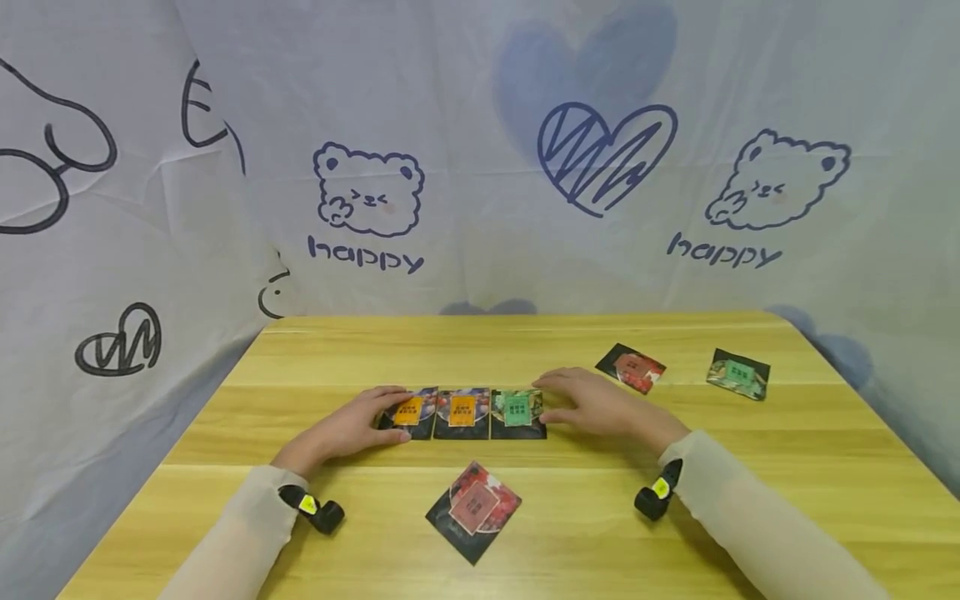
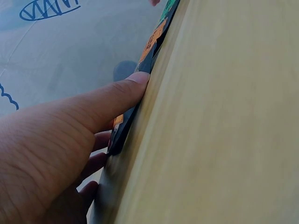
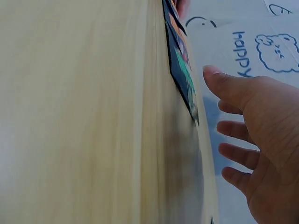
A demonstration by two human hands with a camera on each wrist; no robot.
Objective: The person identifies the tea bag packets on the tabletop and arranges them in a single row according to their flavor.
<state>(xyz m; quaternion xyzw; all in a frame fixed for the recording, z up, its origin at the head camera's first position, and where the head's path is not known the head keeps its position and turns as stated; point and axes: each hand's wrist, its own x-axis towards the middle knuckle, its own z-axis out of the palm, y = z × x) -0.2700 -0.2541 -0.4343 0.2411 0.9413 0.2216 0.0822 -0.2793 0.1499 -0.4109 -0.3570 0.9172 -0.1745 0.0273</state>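
Three flat square packets lie side by side in a row in the head view. The left packet (image 1: 427,414) and middle packet (image 1: 462,414) carry orange labels; the right packet (image 1: 517,411) has a green one. My left hand (image 1: 360,423) rests on the left packet, thumb on its near edge and fingers along its far left side. In the left wrist view, the thumb (image 2: 138,79) lies extended across that packet's edge. My right hand (image 1: 592,402) is at the right end of the row, beside the green-labelled packet. Its fingers are spread and loosely bent, with nothing held in the right wrist view.
A red-labelled packet (image 1: 474,510) lies turned cornerwise nearer the front of the wooden table (image 1: 360,550). Another red-labelled packet (image 1: 633,367) and a green-labelled packet (image 1: 738,375) lie at the back right. A white cloth (image 1: 480,167) with drawings hangs behind the table.
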